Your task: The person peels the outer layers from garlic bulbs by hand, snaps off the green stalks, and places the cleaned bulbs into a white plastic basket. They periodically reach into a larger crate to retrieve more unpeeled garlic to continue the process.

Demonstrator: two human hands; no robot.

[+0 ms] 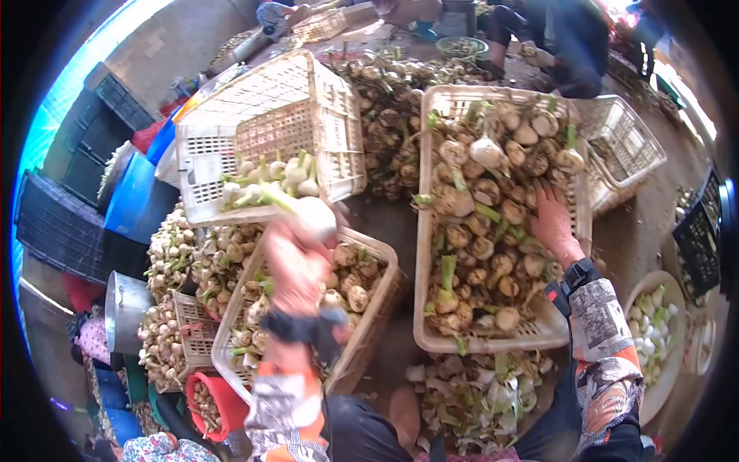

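Observation:
My left hand, slightly blurred, is closed round a garlic bulb with a pale round head and a green stem. It is raised over a crate of garlic, just in front of a tilted white crate with cleaner, pale bulbs inside. My right hand lies with fingers stretched out on the soil-stained garlic bulbs in the large crate to the right. Its fingertips are partly lost among the bulbs.
Garlic skins and cut stems lie between my legs. A dark garlic heap rises behind the crates. At left stand a red bucket, a metal pot and blue tubs. A basin is at right. Other people sit behind.

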